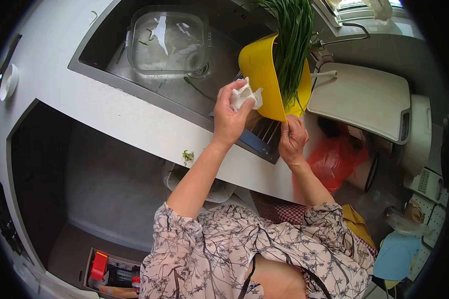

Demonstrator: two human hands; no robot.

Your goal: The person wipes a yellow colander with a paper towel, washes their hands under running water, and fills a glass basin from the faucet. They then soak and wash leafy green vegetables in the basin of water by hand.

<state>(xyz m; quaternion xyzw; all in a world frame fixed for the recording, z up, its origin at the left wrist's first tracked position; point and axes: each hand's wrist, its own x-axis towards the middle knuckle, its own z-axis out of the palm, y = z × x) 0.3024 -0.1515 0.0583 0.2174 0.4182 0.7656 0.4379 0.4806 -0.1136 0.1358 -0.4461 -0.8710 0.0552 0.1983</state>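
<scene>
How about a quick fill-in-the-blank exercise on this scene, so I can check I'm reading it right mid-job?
1. The left hand holds a crumpled wad coloured ____.
2. The right hand grips the edge of a container coloured ____.
3. The long, thin leaves in that container are coloured ____.
4. The clear tub sits inside the ____.

Missing words: white; yellow; green; sink.

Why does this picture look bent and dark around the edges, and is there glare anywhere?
Head view: probably a wide lens, bowing the long white countertop while the corners fall to black; white glare streaks the clear square plastic tub; the curved yellow plastic container looks reasonably sharp, without obvious motion blur.
</scene>
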